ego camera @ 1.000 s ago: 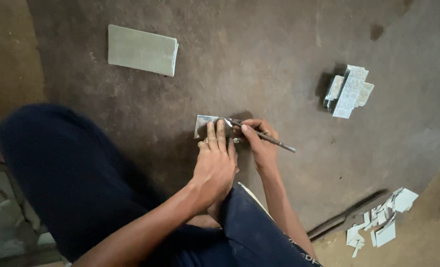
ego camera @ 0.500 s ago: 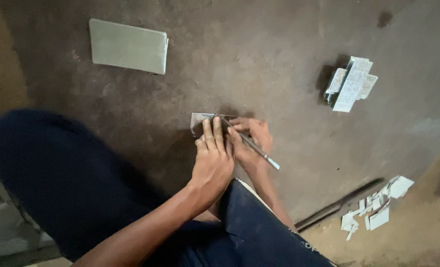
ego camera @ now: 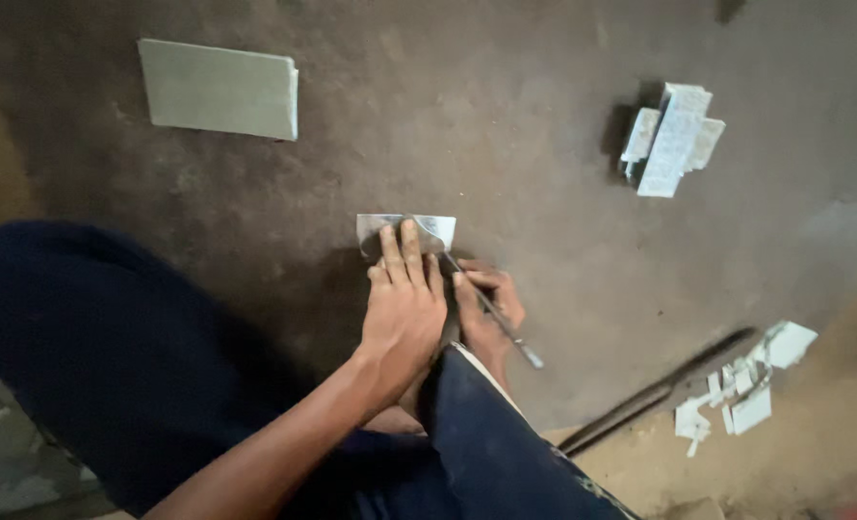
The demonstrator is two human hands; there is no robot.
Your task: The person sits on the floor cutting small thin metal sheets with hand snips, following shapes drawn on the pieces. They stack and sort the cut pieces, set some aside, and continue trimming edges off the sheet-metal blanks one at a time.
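1. Left hand (ego camera: 402,313) is spread flat, fingers pinning the small metal sheet piece (ego camera: 407,231) to the dark floor (ego camera: 506,125).
2. Right hand (ego camera: 486,306), just beside it, is closed around a thin metal scriber (ego camera: 491,310), tip at the piece's lower right edge.
3. The piece lies right under the left fingertips.
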